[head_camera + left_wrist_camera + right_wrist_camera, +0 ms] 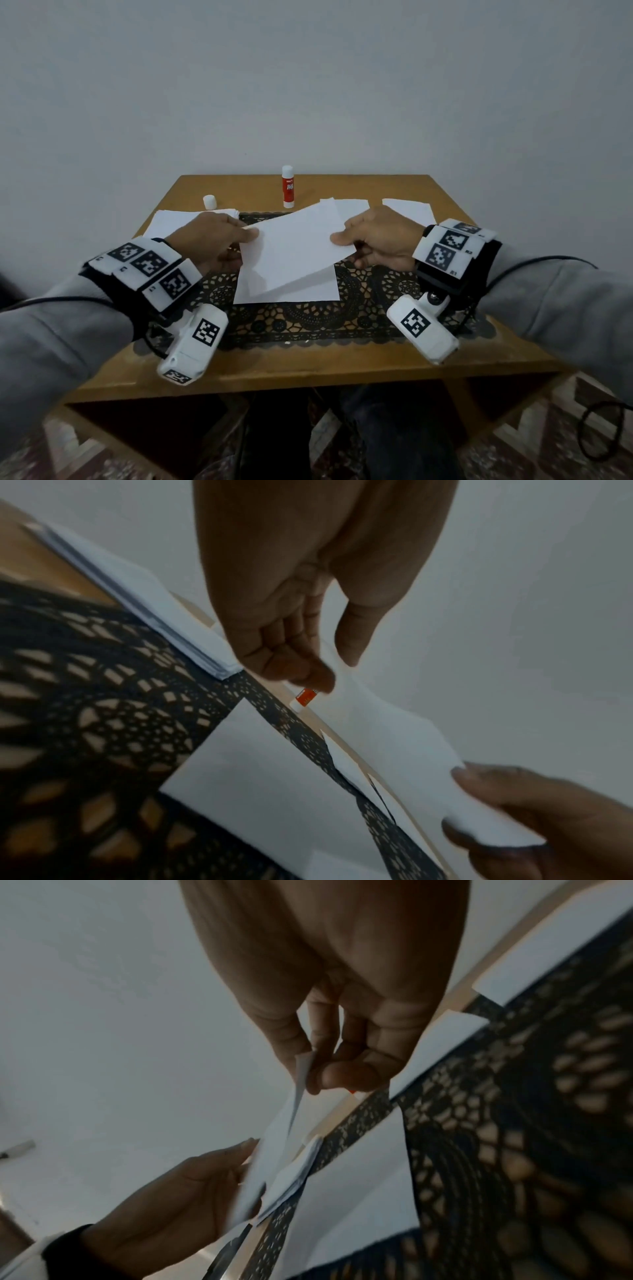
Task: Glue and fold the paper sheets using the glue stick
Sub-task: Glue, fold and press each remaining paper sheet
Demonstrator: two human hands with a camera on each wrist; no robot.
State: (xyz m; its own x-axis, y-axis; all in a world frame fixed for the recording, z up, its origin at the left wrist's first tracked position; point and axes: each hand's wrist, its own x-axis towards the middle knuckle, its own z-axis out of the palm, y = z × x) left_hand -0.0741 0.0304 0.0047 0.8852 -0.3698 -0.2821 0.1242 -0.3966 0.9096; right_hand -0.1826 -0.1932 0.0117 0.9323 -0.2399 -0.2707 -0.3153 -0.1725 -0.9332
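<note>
Both hands hold one white sheet [294, 240] up above the middle of the bench [308, 363]. The left hand [215, 240] pinches its left edge between thumb and fingers, and the right hand [380, 240] pinches the right edge the same way. The sheet is tilted, clear of a second sheet [291, 291] lying flat on the black lace mat [308, 325] below it.

The glue stick [288, 186] stands upright at the far edge of the bench, uncapped, with its white cap [209, 202] off to the left beside it. To the far left lies a stack of paper [171, 219], and to the far right lie more white pieces [407, 207]; whether those are folded and finished I cannot tell.

Judging by the open glue stick, gluing seems to be under way. The held sheet looks ready to go down onto the flat one. Pressing, folding and the stack appear to be left.
</note>
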